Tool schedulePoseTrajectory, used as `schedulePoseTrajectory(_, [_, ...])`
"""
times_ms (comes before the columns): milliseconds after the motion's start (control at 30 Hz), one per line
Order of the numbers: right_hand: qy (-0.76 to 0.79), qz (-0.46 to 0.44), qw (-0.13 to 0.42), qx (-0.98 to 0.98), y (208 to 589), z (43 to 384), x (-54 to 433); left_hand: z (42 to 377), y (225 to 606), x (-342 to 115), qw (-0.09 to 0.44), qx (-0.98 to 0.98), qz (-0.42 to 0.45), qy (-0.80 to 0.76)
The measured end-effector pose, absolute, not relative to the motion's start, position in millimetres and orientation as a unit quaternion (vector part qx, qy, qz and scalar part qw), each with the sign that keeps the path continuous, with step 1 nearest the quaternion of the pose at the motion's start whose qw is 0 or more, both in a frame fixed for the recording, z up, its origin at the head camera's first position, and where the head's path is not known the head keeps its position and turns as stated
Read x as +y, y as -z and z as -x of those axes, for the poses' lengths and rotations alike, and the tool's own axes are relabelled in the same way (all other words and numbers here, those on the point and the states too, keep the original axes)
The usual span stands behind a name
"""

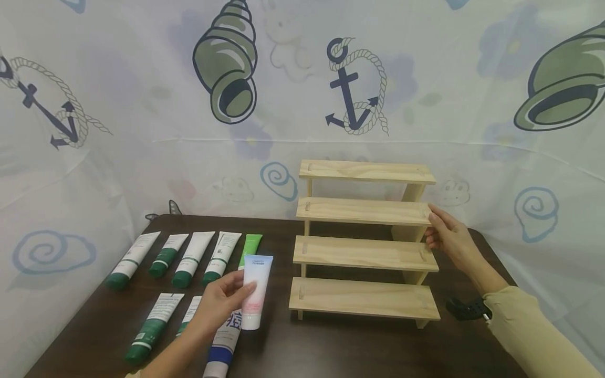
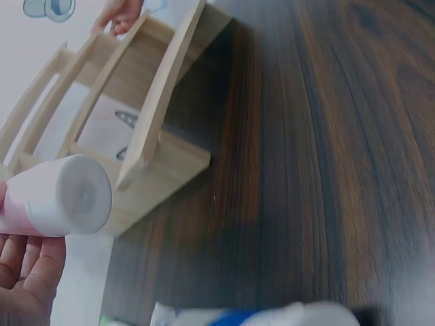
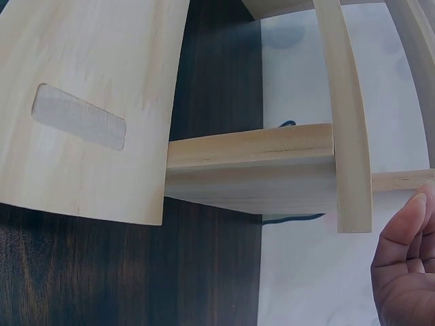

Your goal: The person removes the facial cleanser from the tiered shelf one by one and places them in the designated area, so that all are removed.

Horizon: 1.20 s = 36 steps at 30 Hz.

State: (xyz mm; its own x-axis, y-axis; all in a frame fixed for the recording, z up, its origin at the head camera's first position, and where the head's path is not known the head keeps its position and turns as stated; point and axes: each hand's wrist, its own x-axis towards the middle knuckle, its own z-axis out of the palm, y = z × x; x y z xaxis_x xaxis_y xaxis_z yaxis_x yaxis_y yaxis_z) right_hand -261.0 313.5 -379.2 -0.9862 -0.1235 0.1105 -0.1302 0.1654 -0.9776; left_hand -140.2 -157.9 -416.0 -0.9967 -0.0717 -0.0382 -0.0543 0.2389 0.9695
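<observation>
My left hand (image 1: 219,302) pinches a squeeze tube (image 1: 257,283), white fading to pink, with its white cap down and its pale blue crimped end up. In the left wrist view, the tube's round white cap (image 2: 85,195) faces the camera. Right of that hand stands a stepped rack (image 1: 364,252) of pale wood with several bare tiers. My right hand (image 1: 449,236) grips the right end of its second tier from the top, thumb uppermost. That hand (image 3: 408,258) is partly cut off in the right wrist view.
Several white-and-green tubes (image 1: 194,257) lie on the dark wooden table (image 1: 350,346) at the left. Close to my left hand are a bright green tube (image 1: 252,244) and a white tube with a blue band (image 1: 222,346). A patterned cloth (image 1: 293,94) hangs behind.
</observation>
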Motion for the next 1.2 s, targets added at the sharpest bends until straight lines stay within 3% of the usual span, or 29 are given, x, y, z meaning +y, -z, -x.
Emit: schedulePoseTrajectory(1200, [-0.631, -0.083, 0.008, -0.771, 379, 261, 312, 129, 416, -258, -0.020, -0.855, -0.144, 0.498])
